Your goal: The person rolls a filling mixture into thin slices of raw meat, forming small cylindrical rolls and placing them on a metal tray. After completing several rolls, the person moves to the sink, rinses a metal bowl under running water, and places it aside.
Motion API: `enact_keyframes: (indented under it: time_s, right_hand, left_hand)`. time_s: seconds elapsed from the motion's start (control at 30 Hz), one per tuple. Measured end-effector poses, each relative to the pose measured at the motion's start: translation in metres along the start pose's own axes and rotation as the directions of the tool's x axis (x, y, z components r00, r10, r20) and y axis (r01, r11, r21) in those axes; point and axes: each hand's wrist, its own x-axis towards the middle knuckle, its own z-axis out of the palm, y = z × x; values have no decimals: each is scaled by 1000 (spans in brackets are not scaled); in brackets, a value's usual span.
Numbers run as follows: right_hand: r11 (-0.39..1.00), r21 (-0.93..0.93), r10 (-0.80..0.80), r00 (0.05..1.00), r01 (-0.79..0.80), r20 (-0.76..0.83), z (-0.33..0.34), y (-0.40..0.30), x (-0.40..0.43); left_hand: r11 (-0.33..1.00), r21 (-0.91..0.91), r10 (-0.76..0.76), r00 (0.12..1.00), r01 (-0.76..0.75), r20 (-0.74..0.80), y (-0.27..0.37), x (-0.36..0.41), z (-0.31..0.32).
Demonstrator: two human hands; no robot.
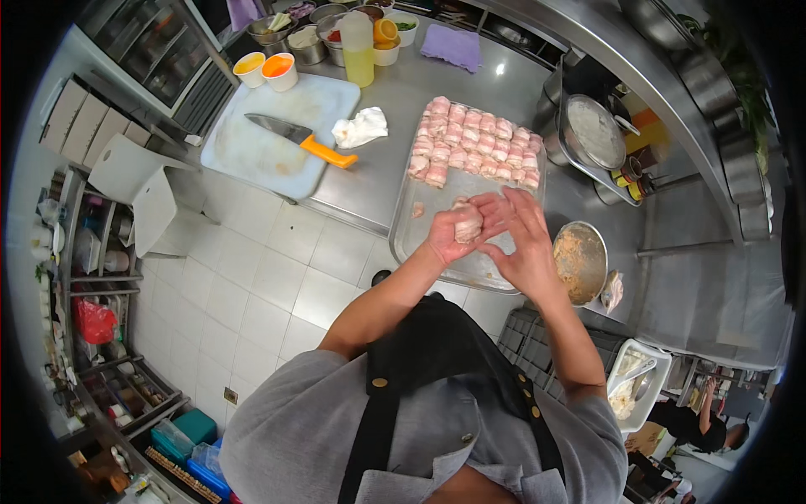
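My left hand (452, 234) cups a bacon-wrapped roll (467, 222) in its palm, above the near part of a metal tray (403, 242). Beside it my right hand (524, 234) is raised with the fingers spread and curved, and it holds nothing; its fingertips overlap those of my left hand in the view. Rows of bacon-wrapped rolls (475, 135) fill the tray's far part. A small scrap of meat (418, 209) lies on the tray to the left of my hands. A metal bowl (579, 261) with an orange-brown mixture stands right of the tray.
A white cutting board (252, 151) bears an orange-handled knife (308, 142), with a crumpled white cloth (361, 128) beside it. Tubs, a squeeze bottle (357, 50) and a purple cloth (451, 48) stand or lie behind. Pots line the right. Another person (692, 425) is at the lower right.
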Motion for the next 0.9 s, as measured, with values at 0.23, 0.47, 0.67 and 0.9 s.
enact_keyframes:
  time_s: [0.23,0.47,0.67,0.9]
  right_hand:
    - [999,46,-15,984,7,175,8,5,-1]
    - [987,147,38,982,-65,184,15,13,-6]
    - [969,171,143,971,-177,192,14,13,-6]
    - [946,263,90,933,-190,348,-3,13,-1]
  left_hand:
    - [863,485,-45,977,143,-208,-17,4,19]
    - [902,403,-62,968,158,-242,-23,2,14]
    - [978,88,-166,957,191,-236,-20,-1,31]
    - [930,241,-234,952,279,-198,-20,1,-20]
